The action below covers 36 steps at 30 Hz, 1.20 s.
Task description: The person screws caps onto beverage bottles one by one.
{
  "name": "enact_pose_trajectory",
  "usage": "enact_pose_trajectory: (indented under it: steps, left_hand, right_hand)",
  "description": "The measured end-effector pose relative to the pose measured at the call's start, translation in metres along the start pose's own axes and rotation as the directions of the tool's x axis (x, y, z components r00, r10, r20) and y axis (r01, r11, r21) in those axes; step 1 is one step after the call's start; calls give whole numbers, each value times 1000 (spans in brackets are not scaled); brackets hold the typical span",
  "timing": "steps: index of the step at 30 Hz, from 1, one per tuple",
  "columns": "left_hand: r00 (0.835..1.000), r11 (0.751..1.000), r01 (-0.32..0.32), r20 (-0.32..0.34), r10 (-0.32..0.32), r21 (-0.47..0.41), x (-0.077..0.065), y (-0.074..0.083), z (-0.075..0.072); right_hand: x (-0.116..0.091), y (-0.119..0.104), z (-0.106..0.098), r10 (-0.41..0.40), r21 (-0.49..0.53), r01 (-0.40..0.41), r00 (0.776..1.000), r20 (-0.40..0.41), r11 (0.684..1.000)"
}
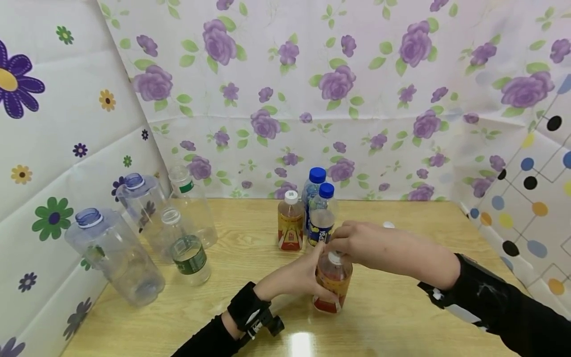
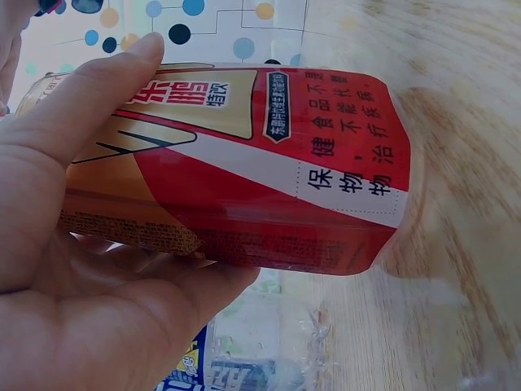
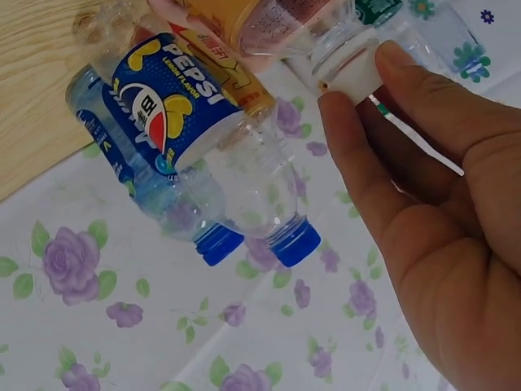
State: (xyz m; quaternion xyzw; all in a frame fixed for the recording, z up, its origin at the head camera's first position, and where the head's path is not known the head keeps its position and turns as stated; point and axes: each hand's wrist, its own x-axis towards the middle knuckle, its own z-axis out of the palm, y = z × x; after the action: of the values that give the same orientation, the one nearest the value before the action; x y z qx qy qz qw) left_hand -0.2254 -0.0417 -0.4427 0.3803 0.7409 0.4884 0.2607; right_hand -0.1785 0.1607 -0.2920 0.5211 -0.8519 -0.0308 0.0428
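1. A clear bottle with a red-and-gold label [image 1: 337,285] is being stood upright on the tabletop [image 1: 379,312], in front of a Pepsi bottle [image 1: 322,220].
2. Its body is being encircled by the left-hand grip [image 1: 308,277], thumb and fingers being pressed against opposite sides.
3. Its white cap [image 3: 356,77] is being pinched by the right-hand grip [image 1: 366,243], thumb and index fingertip being set on its edge.
4. A see-through shoulder is being shown above the label, with a faint pinkish tint.
5. On the label, gold is being bordered by red, and a white band is being slanted across the lower part.
6. Large red Chinese characters are being partly covered by the thumb; 特饮 is being shown small beside them. Near the base, black characters including 保, 健, 食品 and 物 are being displayed.
7. "PEPSI" and "LEMON FLAVOR" are being carried in pale letters on the blue label of the Pepsi bottle, with yellow lemons being pictured around them.
8. Behind it, a second blue-capped bottle [image 1: 312,191] is being partly hidden; just beside them, a similar red-and-gold bottle [image 1: 290,223] is being topped by a white cap.
9. At the left, a small clear bottle [image 1: 189,253] is being wrapped by a green label, its print being too small to read.
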Motion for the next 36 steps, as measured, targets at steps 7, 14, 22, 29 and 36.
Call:
enact_pose_trajectory:
  steps: [7, 14, 22, 29, 36]
  left_hand:
    - [997, 997, -68, 25, 69, -34, 2, -1, 1]
    - [998, 996, -61, 27, 62, -60, 3, 2, 0]
    - [1000, 999, -25, 13, 25, -41, 1, 3, -1]
    - [1000, 1000, -2, -5, 2, -18, -1, 3, -1]
    - [999, 997, -47, 25, 48, -66, 1, 2, 0]
  right_hand:
    - [-3, 14, 3, -109, 73, 109, 994, 0, 991]
    - [-3, 23, 5, -201, 52, 203, 979, -36, 978]
    - [-1, 15, -2, -125, -29, 127, 991, 46, 992]
    - [-1, 7, -3, -95, -139, 105, 993, 77, 985]
    - [-4, 7, 3, -91, -105, 95, 995, 43, 990]
